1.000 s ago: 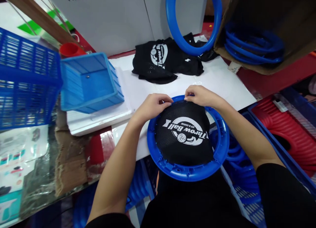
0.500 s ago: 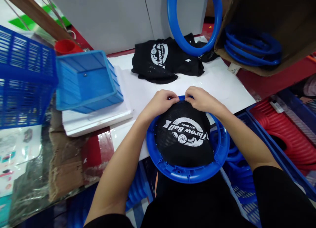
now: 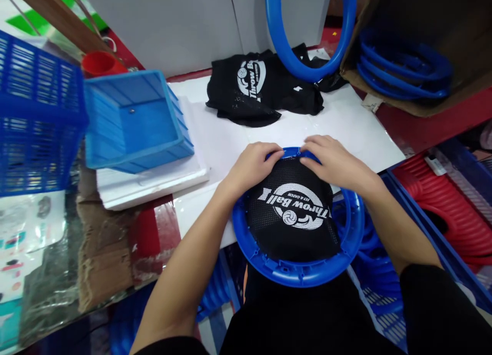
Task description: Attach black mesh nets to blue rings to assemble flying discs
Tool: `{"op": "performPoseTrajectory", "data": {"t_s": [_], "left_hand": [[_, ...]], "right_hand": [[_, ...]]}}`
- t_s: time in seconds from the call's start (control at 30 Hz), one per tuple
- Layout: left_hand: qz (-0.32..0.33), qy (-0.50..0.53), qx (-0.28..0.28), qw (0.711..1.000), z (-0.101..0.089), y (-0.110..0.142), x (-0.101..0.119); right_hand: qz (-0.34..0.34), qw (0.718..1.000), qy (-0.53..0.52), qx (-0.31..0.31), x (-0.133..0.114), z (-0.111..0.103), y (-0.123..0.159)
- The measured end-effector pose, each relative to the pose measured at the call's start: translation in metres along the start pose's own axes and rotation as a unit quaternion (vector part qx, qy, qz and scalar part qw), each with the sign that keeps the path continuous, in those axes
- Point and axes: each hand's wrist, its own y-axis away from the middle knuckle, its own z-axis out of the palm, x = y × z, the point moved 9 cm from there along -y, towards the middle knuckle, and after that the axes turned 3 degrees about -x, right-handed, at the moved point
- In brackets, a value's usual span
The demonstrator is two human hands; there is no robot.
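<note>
A blue plastic ring (image 3: 300, 277) is tilted in front of my body, its inner channel facing up. Black mesh fabric (image 3: 265, 227) with a white "Throw Ball" print spans most of it, leaving a gap at the right side. My left hand (image 3: 255, 163) is closed at the far rim, thumb and fingertips on the ring beside the fabric's edge. Just right of it, my right hand (image 3: 332, 160) has its thumb and fingers apart, fingertips over the rim. Whether a bit of fabric is pinched under the left fingertips is hidden.
Several black mesh pieces (image 3: 246, 88) lie at the back of the white worktop (image 3: 223, 134). Another blue ring (image 3: 274, 27) stands above them. A cardboard box (image 3: 403, 106) holds blue rings at right. On the left are a blue bin (image 3: 134, 160) and a blue basket (image 3: 42, 109); red rings (image 3: 453, 206) fill a crate.
My right hand has loosened its pinch and spread its thumb and fingers, moving slightly right along the rim. My left hand stays at the far rim. The view has shifted a little.
</note>
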Motion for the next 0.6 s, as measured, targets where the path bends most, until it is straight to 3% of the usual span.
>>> {"op": "performPoseTrajectory", "data": {"t_s": [0.1,0.17,0.23,0.33,0.4,0.5,0.57,0.6], "left_hand": [[0.024,-0.083,-0.020,0.996,0.007,0.005,0.007],[0.005,-0.136,-0.025,0.990,0.010,0.007,0.006],[-0.036,-0.169,-0.014,0.985,0.008,0.007,0.001],[-0.108,-0.188,0.009,0.976,-0.006,0.012,-0.007],[-0.159,-0.185,-0.010,0.970,-0.015,0.020,-0.015],[-0.223,-0.109,-0.127,0.960,-0.017,0.043,-0.025],[-0.225,-0.051,-0.212,0.950,-0.014,0.058,-0.022],[-0.207,-0.044,-0.225,0.951,-0.015,0.060,-0.018]], "right_hand": [[0.116,0.984,0.093,0.103,-0.012,-0.012,0.072],[0.124,0.985,0.092,0.071,-0.017,0.003,0.106],[0.127,0.987,0.084,0.044,-0.007,0.019,0.122],[0.098,0.993,0.059,0.032,0.024,0.031,0.116],[0.087,0.993,0.051,0.064,0.045,0.025,0.105],[0.112,0.978,0.089,0.153,0.065,0.004,0.100],[0.103,0.981,0.089,0.137,0.064,0.004,0.098],[0.088,0.988,0.072,0.103,0.060,0.009,0.095]]}}
